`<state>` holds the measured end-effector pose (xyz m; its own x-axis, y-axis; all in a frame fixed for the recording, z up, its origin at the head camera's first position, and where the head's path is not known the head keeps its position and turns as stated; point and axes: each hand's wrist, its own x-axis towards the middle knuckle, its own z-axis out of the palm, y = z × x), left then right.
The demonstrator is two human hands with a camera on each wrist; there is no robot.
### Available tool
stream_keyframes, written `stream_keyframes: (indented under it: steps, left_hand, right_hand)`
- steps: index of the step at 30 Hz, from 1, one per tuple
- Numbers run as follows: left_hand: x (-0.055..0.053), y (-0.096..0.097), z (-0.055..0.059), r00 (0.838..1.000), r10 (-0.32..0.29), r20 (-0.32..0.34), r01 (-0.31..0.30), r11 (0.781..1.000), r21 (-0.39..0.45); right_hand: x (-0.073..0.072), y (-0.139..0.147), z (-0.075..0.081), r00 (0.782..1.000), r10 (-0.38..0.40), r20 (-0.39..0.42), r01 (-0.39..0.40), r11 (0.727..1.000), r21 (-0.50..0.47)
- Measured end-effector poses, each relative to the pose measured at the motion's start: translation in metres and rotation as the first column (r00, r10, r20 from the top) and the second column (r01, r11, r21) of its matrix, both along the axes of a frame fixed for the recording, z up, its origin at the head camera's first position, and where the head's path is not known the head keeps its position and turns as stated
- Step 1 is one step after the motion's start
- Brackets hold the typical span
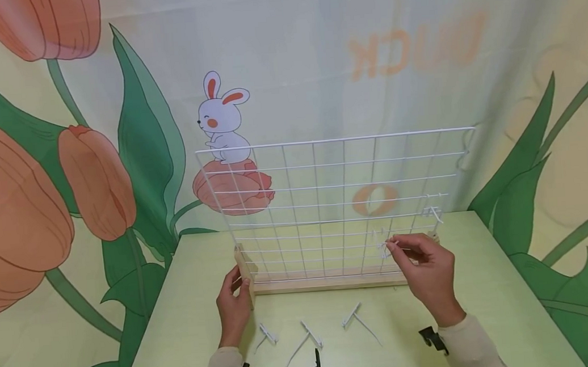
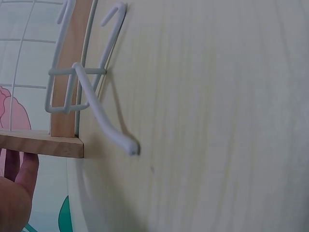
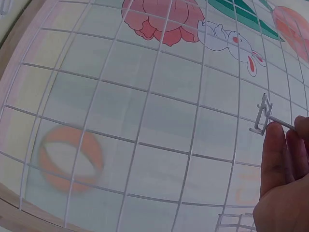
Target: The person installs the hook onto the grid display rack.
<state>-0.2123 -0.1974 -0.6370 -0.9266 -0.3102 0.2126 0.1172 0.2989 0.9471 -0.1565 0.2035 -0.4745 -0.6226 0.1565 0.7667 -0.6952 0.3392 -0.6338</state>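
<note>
In front of the wire grid (image 1: pixel 316 187), right of its middle, the right hand (image 1: pixel 428 265) pinched a white hook (image 3: pixel 270 117). At the grid's left end, the left hand (image 1: pixel 233 310) gripped the wooden foot (image 1: pixel 243 260).

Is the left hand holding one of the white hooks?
No, in the head view the left hand grips the wooden side piece.

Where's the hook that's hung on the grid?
In the head view, the hung white hook is near the right edge of the wire grid, just above the right hand.
</note>
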Motion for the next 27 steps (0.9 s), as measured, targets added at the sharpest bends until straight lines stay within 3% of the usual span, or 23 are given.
stream_keyframes:
  steps: [16,27]
  left_hand:
    - [0.000,-0.001,0.000,1.000,0.012,0.002,-0.012,0.999,-0.032]
    - [-0.001,0.001,-0.002,1.000,-0.004,-0.005,0.004,1.000,-0.025]
  right_hand:
    - [-0.013,-0.001,0.032,0.994,-0.016,-0.110,0.016,1.000,0.005]
    - [-0.027,-0.002,0.045,0.986,-0.133,-0.099,0.135,0.991,0.014]
